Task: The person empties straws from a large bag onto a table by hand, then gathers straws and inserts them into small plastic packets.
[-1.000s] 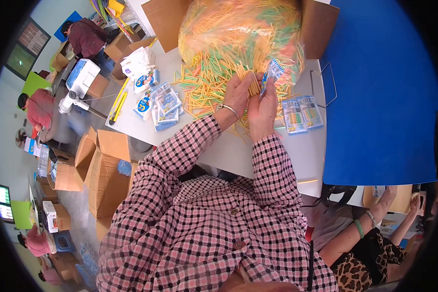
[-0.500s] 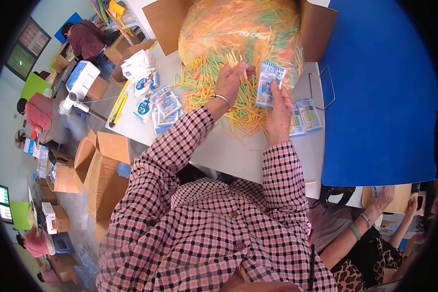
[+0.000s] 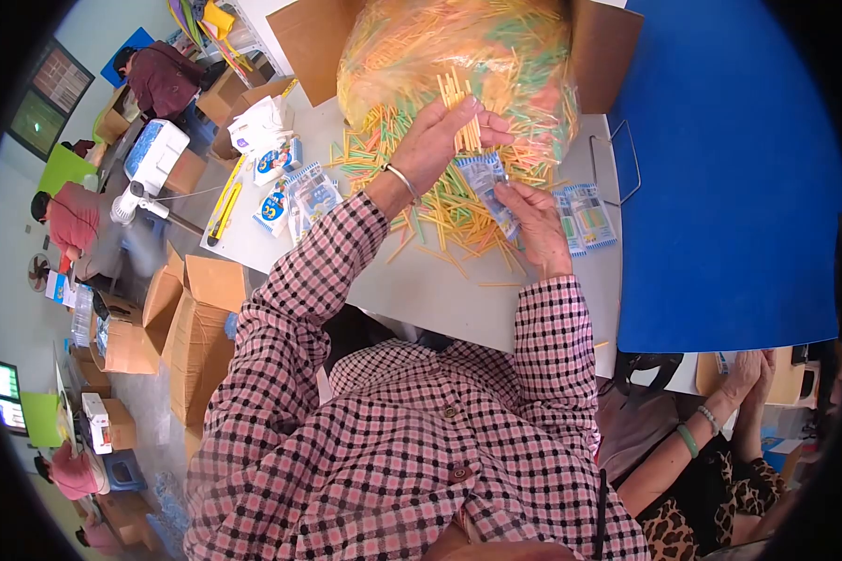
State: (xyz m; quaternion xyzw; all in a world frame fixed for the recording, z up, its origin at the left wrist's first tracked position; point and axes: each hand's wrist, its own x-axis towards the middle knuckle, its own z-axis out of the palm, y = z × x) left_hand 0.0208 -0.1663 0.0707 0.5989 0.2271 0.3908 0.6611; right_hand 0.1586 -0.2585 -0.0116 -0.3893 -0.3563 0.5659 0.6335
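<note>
My left hand [image 3: 430, 145] is closed round a small bunch of thin pale-yellow sticks [image 3: 458, 107], which stand up past the fingers. To its right my right hand [image 3: 538, 224] pinches a blue-and-white printed plastic packet [image 3: 485, 192] between thumb and fingers. The packet tilts, its upper end just below the bunch; whether its mouth is open I cannot tell. Beneath both hands a loose heap of yellow, green and pink sticks [image 3: 440, 224] spreads on the white table [image 3: 421, 290]. Two packets with coloured sticks in them [image 3: 585, 220] lie right of my right hand.
A large clear bag of sticks [image 3: 458, 56] spills from a cardboard box [image 3: 313, 47] at the back. Left are more packets [image 3: 311, 198], a yellow cutter knife [image 3: 223, 213] and white packs [image 3: 276, 161]. A blue board [image 3: 730, 187] borders the right; a co-worker's arms [image 3: 683, 449] are beyond.
My left hand has moved slightly left, and its bunch now shows more fully. My right hand has lowered and tilted the packet leftward, bringing it close under the sticks.
</note>
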